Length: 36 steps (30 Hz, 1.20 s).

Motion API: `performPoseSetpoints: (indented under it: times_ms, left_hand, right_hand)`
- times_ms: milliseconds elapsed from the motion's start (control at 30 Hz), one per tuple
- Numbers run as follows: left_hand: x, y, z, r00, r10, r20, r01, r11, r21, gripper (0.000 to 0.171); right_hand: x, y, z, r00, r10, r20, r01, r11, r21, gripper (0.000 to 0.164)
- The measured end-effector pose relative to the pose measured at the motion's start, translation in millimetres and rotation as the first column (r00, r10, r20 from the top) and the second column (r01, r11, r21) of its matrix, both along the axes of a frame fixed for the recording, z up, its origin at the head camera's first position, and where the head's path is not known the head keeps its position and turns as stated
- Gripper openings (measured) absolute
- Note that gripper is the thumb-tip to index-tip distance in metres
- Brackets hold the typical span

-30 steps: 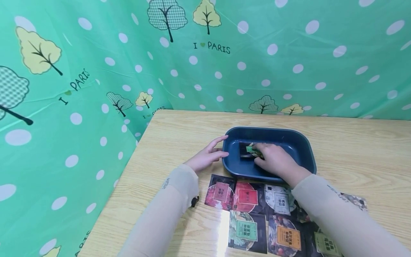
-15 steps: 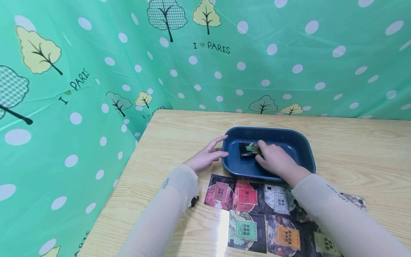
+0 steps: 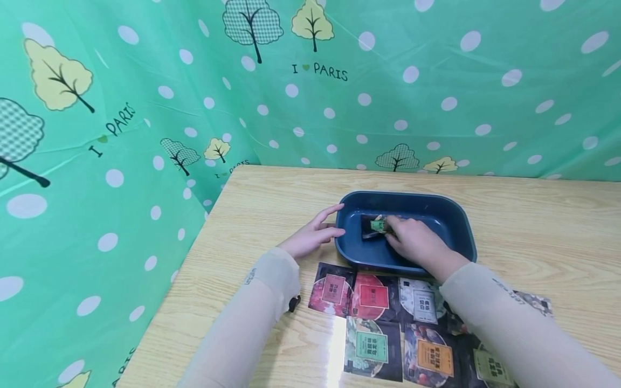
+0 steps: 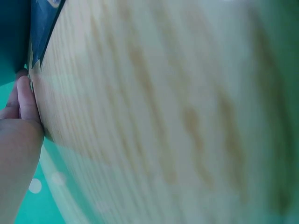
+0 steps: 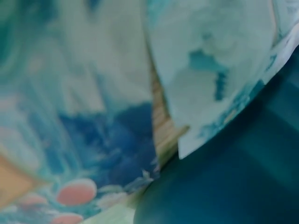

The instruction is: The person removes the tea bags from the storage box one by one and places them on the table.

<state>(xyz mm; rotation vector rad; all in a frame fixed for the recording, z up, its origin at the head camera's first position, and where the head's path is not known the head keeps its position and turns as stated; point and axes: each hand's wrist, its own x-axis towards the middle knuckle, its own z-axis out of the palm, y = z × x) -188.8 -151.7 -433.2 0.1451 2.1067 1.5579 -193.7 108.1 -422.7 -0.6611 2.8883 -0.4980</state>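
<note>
A dark blue basin (image 3: pixel 351 252) stands on the wooden table. My left hand (image 3: pixel 312 237) rests at the basin's left end, fingers extended against the rim; the left wrist view shows these fingers (image 4: pixel 28 100) beside the blue wall. Inside the basin, my right hand (image 3: pixel 417 241) pinches the edge of a dark tea packet with a green label (image 3: pixel 378 226). Part of that packet is hidden under my fingers. The right wrist view catches only blurred packets (image 5: pixel 205 79) and the basin's side (image 5: pixel 243 163), not the right hand.
Several flat tea packets lie in two rows in front of the basin, among them a pink one (image 3: pixel 332 290), a red one (image 3: pixel 372 297), a green one (image 3: pixel 372 347) and an orange one (image 3: pixel 434 355). My right forearm covers some. A green polka-dot curtain (image 3: pixel 339 118) hangs behind.
The green-labelled packet has tipped flatter, its label showing more. My right fingers shifted slightly right, the index finger lifting and then coming back down. The left hand stays at the rim.
</note>
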Motion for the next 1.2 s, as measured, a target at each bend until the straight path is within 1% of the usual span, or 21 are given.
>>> performPoseSetpoints:
  times_ms: [100,167,300,500,600,767,1033,1200]
  left_hand:
    - [-0.8,-0.2,-0.7,1.0,-0.01,-0.003,0.01,1.0,0.001,0.064]
    - [-1.4,-0.4,-1.3,1.0,-0.017,-0.006,0.017,1.0,0.003,0.065]
    - [-1.6,-0.6,-1.0,1.0,-0.02,-0.011,0.02,1.0,0.007,0.065]
    - [0.2,-0.2,1.4,1.0,-0.009,-0.008,0.009,1.0,0.011,0.064]
    - [0.5,-0.3,1.2,1.0,-0.004,-0.002,0.004,1.0,0.007,0.064]
    - [0.2,-0.4,0.3,1.0,-0.001,0.0,0.001,1.0,0.009,0.063]
    - [-0.2,-1.3,0.6,1.0,-0.013,0.004,0.013,1.0,0.013,0.063]
    - [-0.3,-1.8,0.6,1.0,-0.02,0.001,0.02,1.0,0.014,0.063]
  right_hand:
    - [0.2,1.5,-1.8,0.997,0.036,-0.063,-0.038,0.999,-0.03,0.006]
    - [0.3,2.1,-2.2,0.995,0.05,-0.089,-0.055,0.997,-0.051,0.005]
    - [0.9,1.7,-1.1,0.992,0.052,-0.113,-0.061,0.995,-0.081,0.007]
    - [2.2,1.7,0.0,0.979,0.048,-0.197,-0.073,0.99,-0.121,0.009]
    - [2.9,1.8,1.0,0.969,0.035,-0.244,-0.073,0.987,-0.146,0.009]
    - [5.9,2.3,3.9,0.945,0.025,-0.327,-0.087,0.981,-0.175,0.008]
    - [13.4,2.0,12.3,0.921,0.004,-0.39,-0.08,0.981,-0.178,0.014]
    - [19.0,-0.3,20.2,0.898,0.0,-0.441,-0.1,0.974,-0.203,0.013]
